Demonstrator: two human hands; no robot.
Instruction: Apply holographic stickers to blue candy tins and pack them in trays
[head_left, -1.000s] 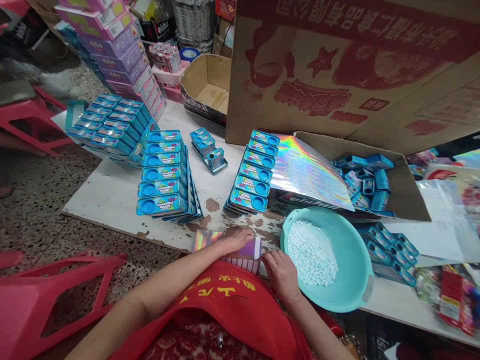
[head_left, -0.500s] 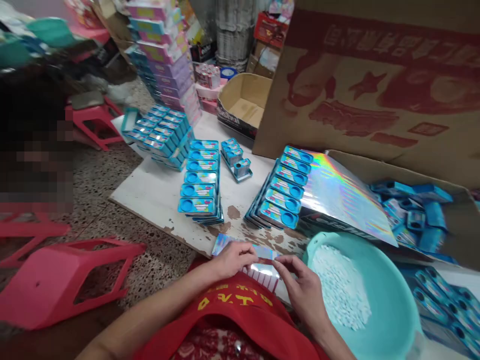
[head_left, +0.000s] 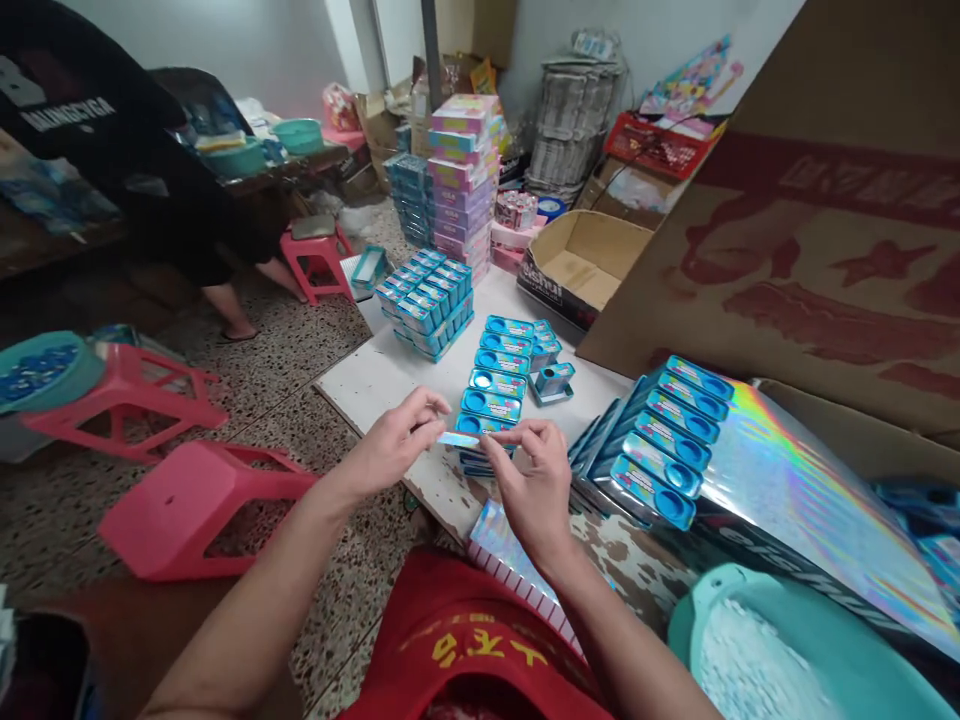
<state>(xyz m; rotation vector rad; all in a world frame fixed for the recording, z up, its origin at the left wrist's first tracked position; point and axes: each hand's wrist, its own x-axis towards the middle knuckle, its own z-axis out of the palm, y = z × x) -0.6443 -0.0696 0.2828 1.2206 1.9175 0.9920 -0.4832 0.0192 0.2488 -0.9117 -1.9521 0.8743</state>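
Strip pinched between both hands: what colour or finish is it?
Shiny holographic, pale blue strip; head view.

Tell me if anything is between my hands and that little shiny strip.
Nothing visible is. The left hand and the right hand each pinch an end of the shiny strip, held up in front of the blue boxes.

This is a small packing workshop that doubles as a stockroom. Dozens of identical small blue boxes [head_left: 427,295] sit in neat rows on a low white board [head_left: 375,375] set just above a speckled floor [head_left: 300,350]. Big printed cardboard cartons [head_left: 825,290] stand beside it, and one open carton [head_left: 585,265] lies near a tower of pink and purple boxes [head_left: 461,170]. Tied paper bundles [head_left: 570,120] are stacked at the back wall, pink plastic stools [head_left: 202,505] lie about, and a basin [head_left: 690,600] holds loose white pellets
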